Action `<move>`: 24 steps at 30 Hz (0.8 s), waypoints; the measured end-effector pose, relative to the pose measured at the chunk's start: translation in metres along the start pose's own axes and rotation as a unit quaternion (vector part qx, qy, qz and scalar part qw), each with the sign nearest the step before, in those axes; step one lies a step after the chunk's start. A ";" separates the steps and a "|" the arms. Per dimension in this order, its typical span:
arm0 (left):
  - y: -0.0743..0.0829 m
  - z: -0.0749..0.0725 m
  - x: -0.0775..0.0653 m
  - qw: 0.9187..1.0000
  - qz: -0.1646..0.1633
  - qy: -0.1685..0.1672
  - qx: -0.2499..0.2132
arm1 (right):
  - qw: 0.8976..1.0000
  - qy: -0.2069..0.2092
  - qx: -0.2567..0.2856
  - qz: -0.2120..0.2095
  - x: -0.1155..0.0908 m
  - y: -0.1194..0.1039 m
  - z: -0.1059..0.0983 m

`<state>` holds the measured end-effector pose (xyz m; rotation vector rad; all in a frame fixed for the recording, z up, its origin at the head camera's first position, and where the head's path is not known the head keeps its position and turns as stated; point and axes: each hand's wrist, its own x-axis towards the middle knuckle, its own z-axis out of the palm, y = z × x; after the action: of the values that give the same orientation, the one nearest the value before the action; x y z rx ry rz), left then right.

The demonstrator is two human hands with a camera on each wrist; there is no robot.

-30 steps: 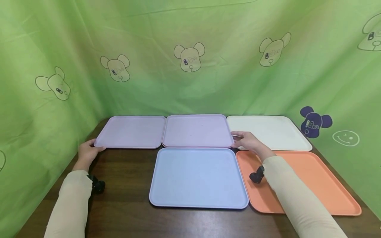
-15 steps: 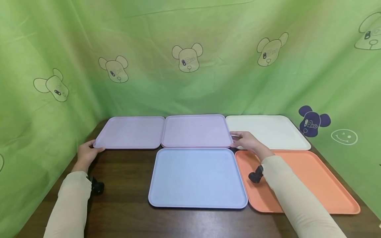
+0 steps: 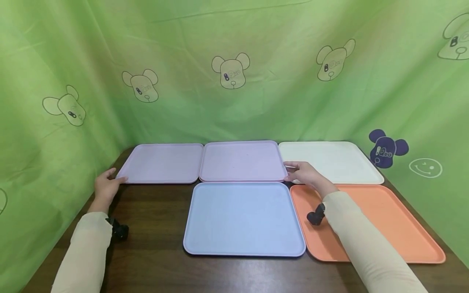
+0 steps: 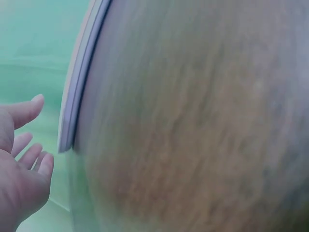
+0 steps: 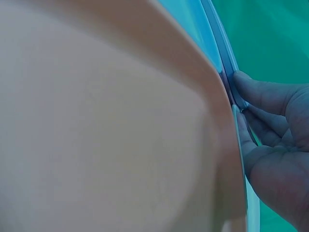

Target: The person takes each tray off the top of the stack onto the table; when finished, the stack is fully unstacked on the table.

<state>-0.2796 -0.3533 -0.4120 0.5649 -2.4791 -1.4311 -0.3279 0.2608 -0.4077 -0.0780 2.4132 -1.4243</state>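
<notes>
Two light purple trays lie side by side at the back of the table: a left purple tray (image 3: 161,162) and a middle purple tray (image 3: 239,160). My left hand (image 3: 106,188) is at the front left corner of the left one; in the left wrist view its fingers are spread, a little apart from the tray's edge (image 4: 82,92). At the front right corner of the middle purple tray, my right hand (image 3: 304,173) grips the rim. The right wrist view has the thumb (image 5: 260,94) on that rim, with the other fingers bent beside it, partly hidden.
A white tray (image 3: 329,160) stands at the back right. In front lie a blue tray (image 3: 243,219) and, right of it, an orange tray (image 3: 388,224) under my right forearm. A green curtain (image 3: 176,114) hangs behind the dark wooden table (image 3: 146,252).
The left hand's fingers have let go of the left purple tray's corner and drawn slightly away. The right hand and all the trays stay where they were.
</notes>
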 end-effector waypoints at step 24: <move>0.060 0.084 -0.014 0.983 0.050 -0.092 -0.152 | 1.000 0.001 -0.006 0.003 0.002 0.002 -0.001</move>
<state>-0.3113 -0.2543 -0.4017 0.2531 -2.3119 -1.8476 -0.3303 0.2625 -0.4099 -0.0727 2.4223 -1.4092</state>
